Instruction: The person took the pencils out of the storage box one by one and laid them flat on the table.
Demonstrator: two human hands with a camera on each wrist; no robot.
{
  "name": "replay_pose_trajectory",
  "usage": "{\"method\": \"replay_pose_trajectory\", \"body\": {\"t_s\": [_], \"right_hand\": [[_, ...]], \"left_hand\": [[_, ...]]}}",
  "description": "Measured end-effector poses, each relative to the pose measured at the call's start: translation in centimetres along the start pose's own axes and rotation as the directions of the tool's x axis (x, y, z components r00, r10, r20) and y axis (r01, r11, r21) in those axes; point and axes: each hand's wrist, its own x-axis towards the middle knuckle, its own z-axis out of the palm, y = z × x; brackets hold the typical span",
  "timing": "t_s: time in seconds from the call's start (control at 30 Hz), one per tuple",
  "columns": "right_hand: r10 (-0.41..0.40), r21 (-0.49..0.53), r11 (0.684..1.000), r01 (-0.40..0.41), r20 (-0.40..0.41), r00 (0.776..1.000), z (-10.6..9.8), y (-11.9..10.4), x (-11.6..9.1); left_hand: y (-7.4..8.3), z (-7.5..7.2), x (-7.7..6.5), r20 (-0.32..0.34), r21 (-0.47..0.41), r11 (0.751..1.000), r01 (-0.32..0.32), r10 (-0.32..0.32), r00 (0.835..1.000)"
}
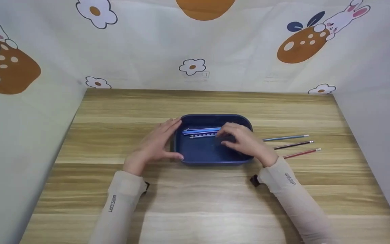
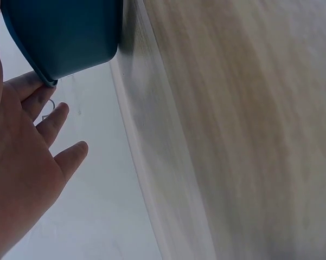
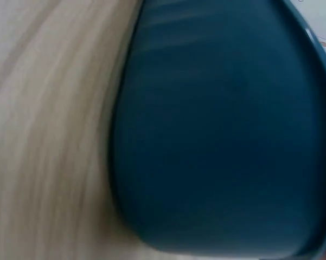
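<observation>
A dark blue plastic box (image 1: 212,157) sits on the table. Inside it, blue pencils or pens (image 1: 201,130) lie side by side with a spotted pencil (image 1: 202,136) along their near side. My left hand (image 1: 157,140) spreads around the box's left end, fingertips at its far left corner and thumb at the near left corner. In the left wrist view, its fingers touch the box's rim (image 2: 51,83). My right hand (image 1: 244,140) reaches over the box's right side, bent fingertips at the right ends of the pencils, with a gap between thumb and index finger.
Three pencils lie on the table right of the box: a blue one (image 1: 286,138), a dark one (image 1: 294,145) and a red one (image 1: 302,153), eraser ends pointing right. A patterned cloth wall (image 1: 147,51) encloses the wooden table (image 1: 208,203) at the back and both sides.
</observation>
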Motion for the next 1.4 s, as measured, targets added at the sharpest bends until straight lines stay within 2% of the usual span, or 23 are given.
{"method": "replay_pose_trajectory", "body": {"t_s": [0.07,0.3,0.6,0.93,1.07,1.27,1.4], "right_hand": [[0.006,-0.005,1.0,-0.006,0.003,1.0,0.3,0.1,0.2],[0.042,-0.003,0.999,-0.041,0.012,0.999,1.1,0.3,0.8],[0.135,-0.036,0.991,-0.132,0.093,0.986,1.6,0.5,1.6],[0.176,-0.095,0.982,-0.166,0.113,0.978,2.0,0.6,2.1],[0.164,-0.114,0.982,-0.152,0.104,0.981,2.1,0.7,2.1],[0.158,-0.149,0.979,-0.142,0.1,0.982,2.4,0.9,2.2],[0.167,-0.135,0.979,-0.152,0.111,0.98,2.5,0.9,2.2]], "left_hand": [[0.0,0.0,0.0,0.003,-0.001,1.0,0.007,-0.007,1.0],[-0.2,0.2,-0.2,-0.029,-0.002,1.0,-0.031,0.031,0.999],[-0.1,0.3,-0.2,-0.013,-0.001,1.0,-0.016,0.016,1.0],[0.1,0.1,-0.1,-0.006,-0.033,0.999,0.003,-0.003,1.0],[0.1,0.0,0.0,0.004,-0.033,0.999,0.013,-0.013,1.0],[0.0,0.0,0.0,-0.01,-0.017,1.0,-0.01,0.01,1.0],[0.0,0.0,-0.1,-0.013,-0.017,1.0,-0.011,0.011,1.0]]}}
